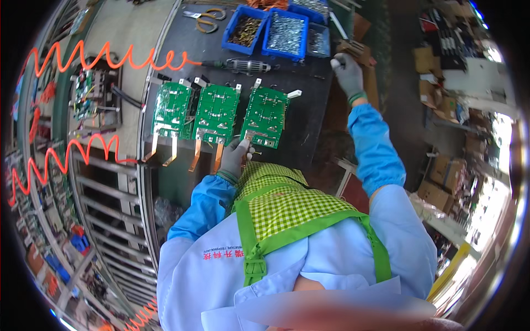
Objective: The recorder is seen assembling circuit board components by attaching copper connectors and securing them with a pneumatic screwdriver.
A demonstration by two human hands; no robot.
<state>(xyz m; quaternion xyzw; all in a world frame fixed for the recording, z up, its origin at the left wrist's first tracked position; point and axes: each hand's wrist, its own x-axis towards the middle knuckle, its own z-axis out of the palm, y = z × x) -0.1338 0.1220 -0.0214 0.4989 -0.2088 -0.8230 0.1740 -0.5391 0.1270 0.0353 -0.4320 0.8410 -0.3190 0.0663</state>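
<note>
My left hand (235, 156), in a grey glove, is at the near edge of the rightmost green circuit board (266, 117). Its fingers are closed, and a small brass-coloured piece, perhaps a screw, pokes out beside them; the grip itself is partly hidden. Two more green circuit boards, a middle one (217, 112) and a left one (170, 108), lie alongside in a row, with copper strips (196, 155) sticking out toward me. Out to the right, past the table's edge, my gloved right hand (348, 76) is curled next to some brownish pieces (352, 48); what it grips is unclear.
A power screwdriver (248, 65) on an orange coiled cord (130, 58) lies beyond the boards. Blue bins of brass-coloured (244, 31) and silver small parts (286, 34) stand at the back, with scissors (205, 20) to their left. A metal rack (113, 215) borders the left.
</note>
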